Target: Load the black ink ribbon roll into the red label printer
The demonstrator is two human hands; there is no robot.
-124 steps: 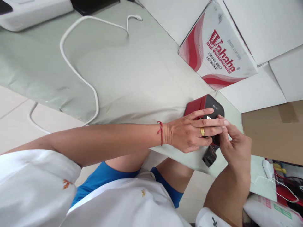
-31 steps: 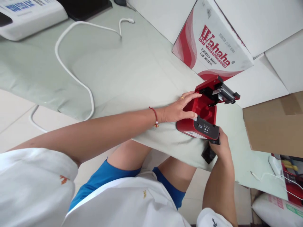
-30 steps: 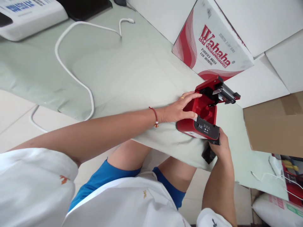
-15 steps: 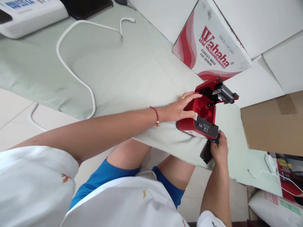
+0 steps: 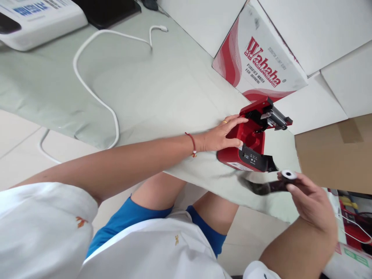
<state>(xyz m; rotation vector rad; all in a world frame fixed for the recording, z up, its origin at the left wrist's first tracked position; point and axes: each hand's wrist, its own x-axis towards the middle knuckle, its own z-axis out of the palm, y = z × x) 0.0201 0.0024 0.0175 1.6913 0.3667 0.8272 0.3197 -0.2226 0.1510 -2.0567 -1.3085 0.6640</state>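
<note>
4 o'clock, nearest: I have the right hand (image 5: 312, 201) pinching a dark roll (image 5: 289, 178) by its pale-ringed end, a blurred black strip (image 5: 258, 188) trailing from it toward 9. At 3 o'clock, just beyond, I note the left hand (image 5: 219, 137) spread loosely, thumb and fingertips touching the red device (image 5: 252, 157), its lid (image 5: 255, 105) raised, on the green-covered table (image 5: 174, 85). Farther, 2 o'clock, I log a Wahaha carton (image 5: 261, 60).

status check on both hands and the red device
Left hand spread on red device, lid up. Right hand gripping white-cored roll. Blurred dark strip extending from roll, in front of red device.
</note>
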